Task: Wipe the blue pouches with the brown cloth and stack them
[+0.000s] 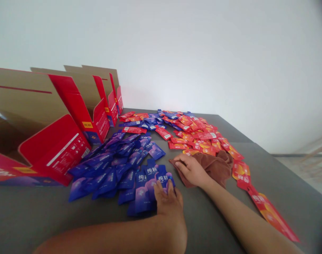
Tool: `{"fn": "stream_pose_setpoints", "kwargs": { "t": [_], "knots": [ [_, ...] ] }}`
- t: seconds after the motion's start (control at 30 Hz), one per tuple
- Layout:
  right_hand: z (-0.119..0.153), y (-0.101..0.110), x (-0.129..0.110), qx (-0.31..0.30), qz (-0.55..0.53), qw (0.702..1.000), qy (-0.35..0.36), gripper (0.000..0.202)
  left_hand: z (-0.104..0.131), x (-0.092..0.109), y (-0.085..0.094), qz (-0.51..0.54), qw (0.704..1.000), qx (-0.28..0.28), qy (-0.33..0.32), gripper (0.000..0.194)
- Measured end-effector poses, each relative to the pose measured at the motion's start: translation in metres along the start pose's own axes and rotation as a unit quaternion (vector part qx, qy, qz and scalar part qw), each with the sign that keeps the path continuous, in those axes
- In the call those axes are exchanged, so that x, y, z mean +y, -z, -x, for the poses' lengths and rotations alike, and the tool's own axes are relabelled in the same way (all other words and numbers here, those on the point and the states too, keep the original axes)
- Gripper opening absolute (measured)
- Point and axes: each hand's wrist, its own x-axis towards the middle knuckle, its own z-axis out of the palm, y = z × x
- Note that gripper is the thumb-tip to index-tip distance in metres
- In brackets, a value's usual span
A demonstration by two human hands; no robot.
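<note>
Resting left hand (168, 200), fingers loosely bent, on blue packets (143, 193) on table (202, 215), unable to tell its hold; pinching cloth (214, 167) with right hand (192, 171). Probably handling light, slick, pliable packets; best gripping by edges.

Open red cardboard boxes (57, 155) stand in a row at the left of the dark grey bench (20, 217). Red-and-orange packets (205, 145) lie heaped toward its right; a white wall (203, 53) rises behind.

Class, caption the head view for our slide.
Left hand on blue pouches, right hand on brown cloth, open red boxes at left.
</note>
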Motion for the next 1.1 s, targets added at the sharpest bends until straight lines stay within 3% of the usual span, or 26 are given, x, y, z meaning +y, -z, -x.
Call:
{"fn": "stream_pose_setpoints", "kwargs": {
  "t": [0.1,0.3,0.5,0.63,0.73,0.9,1.1],
  "knots": [
    [0.000,0.000,-0.001,-0.011,0.000,1.000,0.012,0.013,-0.003,-0.020,-0.003,-0.010,0.999,0.012,0.027,0.061],
    [-0.001,0.002,0.003,-0.002,0.001,1.000,-0.006,0.012,-0.006,-0.054,-0.011,-0.049,0.995,0.063,0.059,0.051],
    [-0.013,0.008,0.017,0.025,0.058,0.996,-0.064,0.023,-0.005,-0.054,0.002,-0.046,0.996,0.030,0.066,0.047],
    [-0.028,0.017,0.014,0.023,0.162,0.982,-0.094,0.019,-0.002,-0.048,0.005,-0.050,0.996,0.019,0.078,0.045],
    [-0.054,0.022,0.008,-0.003,0.253,0.961,-0.114,0.020,-0.001,-0.045,0.002,-0.057,0.994,0.020,0.090,0.045],
    [-0.126,0.021,0.005,-0.072,0.353,0.922,-0.139,0.032,-0.005,-0.038,-0.006,-0.071,0.991,0.035,0.111,0.050],
    [-0.183,-0.010,0.001,-0.136,0.386,0.902,-0.134,0.032,-0.013,-0.032,-0.020,-0.084,0.986,0.044,0.134,0.054]
  ]
}}
